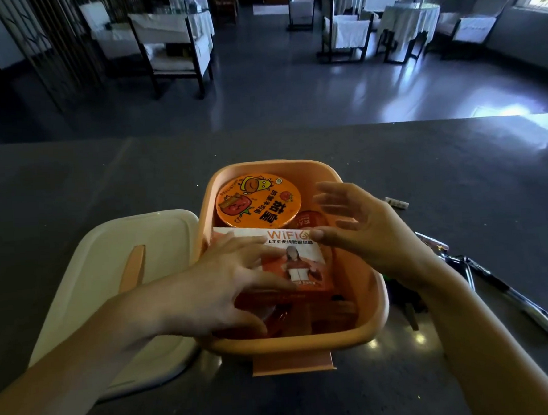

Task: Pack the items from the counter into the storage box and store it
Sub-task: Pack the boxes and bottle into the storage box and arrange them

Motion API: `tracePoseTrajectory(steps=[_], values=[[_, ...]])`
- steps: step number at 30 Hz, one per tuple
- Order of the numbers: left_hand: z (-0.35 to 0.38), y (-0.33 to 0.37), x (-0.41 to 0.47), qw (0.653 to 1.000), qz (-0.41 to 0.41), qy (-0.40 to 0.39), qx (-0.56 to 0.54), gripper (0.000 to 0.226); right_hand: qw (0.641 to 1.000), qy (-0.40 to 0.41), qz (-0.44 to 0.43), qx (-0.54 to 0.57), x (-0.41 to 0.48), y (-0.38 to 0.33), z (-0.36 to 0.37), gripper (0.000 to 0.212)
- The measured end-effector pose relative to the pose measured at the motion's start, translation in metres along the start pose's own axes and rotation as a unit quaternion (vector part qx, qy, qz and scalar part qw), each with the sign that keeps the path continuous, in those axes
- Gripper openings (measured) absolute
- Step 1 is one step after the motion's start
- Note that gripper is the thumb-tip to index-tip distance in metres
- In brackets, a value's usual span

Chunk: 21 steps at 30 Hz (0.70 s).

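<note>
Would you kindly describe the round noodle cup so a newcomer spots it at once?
On the dark counter stands an open orange plastic storage box. At its far end sits the round noodle cup; unlike the rectangular WiFi carton nearer you, its orange lid shows cartoon figures.

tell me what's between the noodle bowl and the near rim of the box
The WiFi carton, with the left hand resting on it, as the head view shows.

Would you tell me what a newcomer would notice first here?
The orange storage box at centre draws the eye, holding a bright noodle cup at its far end and a WiFi carton nearer. The left hand rests spread on the carton; the right hand is open beside it. A cream lid lies left of the box.
</note>
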<state>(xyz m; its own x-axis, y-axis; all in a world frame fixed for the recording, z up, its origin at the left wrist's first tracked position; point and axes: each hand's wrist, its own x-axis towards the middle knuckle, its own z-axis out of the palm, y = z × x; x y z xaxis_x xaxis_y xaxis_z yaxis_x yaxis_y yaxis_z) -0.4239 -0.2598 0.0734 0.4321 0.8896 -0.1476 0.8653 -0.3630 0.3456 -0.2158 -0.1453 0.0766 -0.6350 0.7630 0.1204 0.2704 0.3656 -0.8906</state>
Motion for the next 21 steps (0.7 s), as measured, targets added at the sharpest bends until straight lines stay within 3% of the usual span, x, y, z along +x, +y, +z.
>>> tracePoseTrajectory(steps=[9, 15, 21], values=[[-0.015, -0.004, 0.003, 0.98, -0.043, -0.192, 0.019, 0.074, 0.997, -0.069, 0.026, -0.001, -0.004, 0.008, -0.003, 0.072], [-0.017, 0.015, 0.015, 0.962, -0.061, -0.207, 0.167, 0.092, 0.993, -0.109, 0.027, -0.036, -0.004, 0.008, -0.004, 0.078], [-0.009, 0.023, 0.021, 0.939, -0.039, -0.194, 0.28, 0.076, 0.994, -0.105, 0.021, -0.022, -0.006, 0.012, -0.005, 0.069]])
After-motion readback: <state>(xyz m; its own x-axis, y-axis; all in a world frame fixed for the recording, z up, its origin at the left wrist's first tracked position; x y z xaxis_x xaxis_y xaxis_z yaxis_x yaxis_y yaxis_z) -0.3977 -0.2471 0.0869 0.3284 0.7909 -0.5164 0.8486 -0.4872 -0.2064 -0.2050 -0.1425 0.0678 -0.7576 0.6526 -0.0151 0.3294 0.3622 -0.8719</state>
